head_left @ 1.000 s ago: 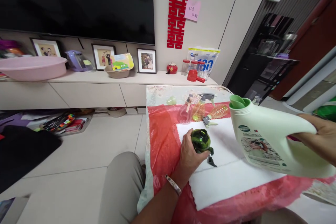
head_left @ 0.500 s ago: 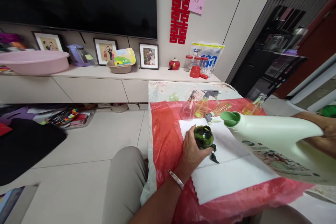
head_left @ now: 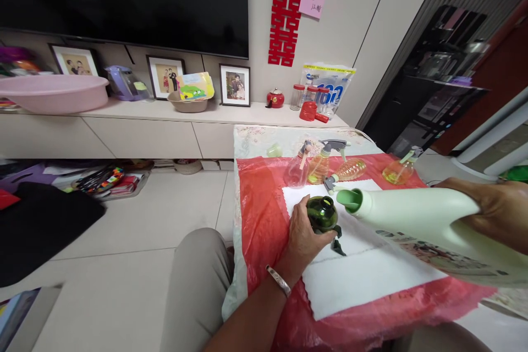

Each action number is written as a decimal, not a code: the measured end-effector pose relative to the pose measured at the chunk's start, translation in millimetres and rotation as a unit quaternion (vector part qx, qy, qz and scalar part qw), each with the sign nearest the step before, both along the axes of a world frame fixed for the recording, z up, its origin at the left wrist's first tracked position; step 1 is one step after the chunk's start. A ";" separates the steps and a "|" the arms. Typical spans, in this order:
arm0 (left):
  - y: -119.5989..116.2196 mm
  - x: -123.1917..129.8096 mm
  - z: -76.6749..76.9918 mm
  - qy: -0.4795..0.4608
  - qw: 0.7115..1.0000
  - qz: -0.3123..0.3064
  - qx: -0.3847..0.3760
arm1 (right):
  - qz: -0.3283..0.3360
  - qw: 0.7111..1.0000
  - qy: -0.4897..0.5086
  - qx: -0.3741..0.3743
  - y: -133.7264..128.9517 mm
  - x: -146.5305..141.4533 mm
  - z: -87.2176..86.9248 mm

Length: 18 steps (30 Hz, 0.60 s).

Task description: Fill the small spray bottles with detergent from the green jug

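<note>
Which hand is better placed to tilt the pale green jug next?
Right, probably: the right hand grips the pale green jug by its handle, while the left hand holds the dark green bottle.

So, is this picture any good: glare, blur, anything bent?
Head view: glints on the green bottle and creased red plastic sheet. Head view: dim reflections in the dark television screen. Head view: lens stretch seems to swell the pale green jug near the right edge, and its label print is too soft to read.
</note>
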State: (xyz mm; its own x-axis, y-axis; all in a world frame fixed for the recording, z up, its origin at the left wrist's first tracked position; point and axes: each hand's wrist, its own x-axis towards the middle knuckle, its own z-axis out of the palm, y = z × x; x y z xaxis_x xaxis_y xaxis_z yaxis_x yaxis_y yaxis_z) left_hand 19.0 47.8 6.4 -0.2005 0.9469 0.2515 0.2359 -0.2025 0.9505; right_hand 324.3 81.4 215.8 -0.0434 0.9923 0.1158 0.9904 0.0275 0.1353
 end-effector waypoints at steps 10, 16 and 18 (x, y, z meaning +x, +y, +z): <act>-0.3 -0.3 1.3 -0.003 1.000 -0.004 -0.006 | -0.110 0.987 -0.044 -0.105 -6.9 -40.8 22.9; 0.1 0.0 0.5 -0.004 1.000 -0.003 0.001 | -0.111 0.987 -0.045 -0.108 -6.6 -48.9 26.8; 0.1 0.0 0.1 -0.005 1.000 -0.003 0.004 | -0.097 0.988 -0.042 -0.111 -5.6 -49.9 26.2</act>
State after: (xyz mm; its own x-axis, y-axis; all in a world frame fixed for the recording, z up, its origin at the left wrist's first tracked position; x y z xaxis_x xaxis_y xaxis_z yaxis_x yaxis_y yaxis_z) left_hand 19.1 47.9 6.5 -0.1979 0.9461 0.2564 0.2263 -0.2105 0.9511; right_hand 274.4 75.8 242.0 0.1497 0.9835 -0.1014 0.9653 -0.1231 0.2302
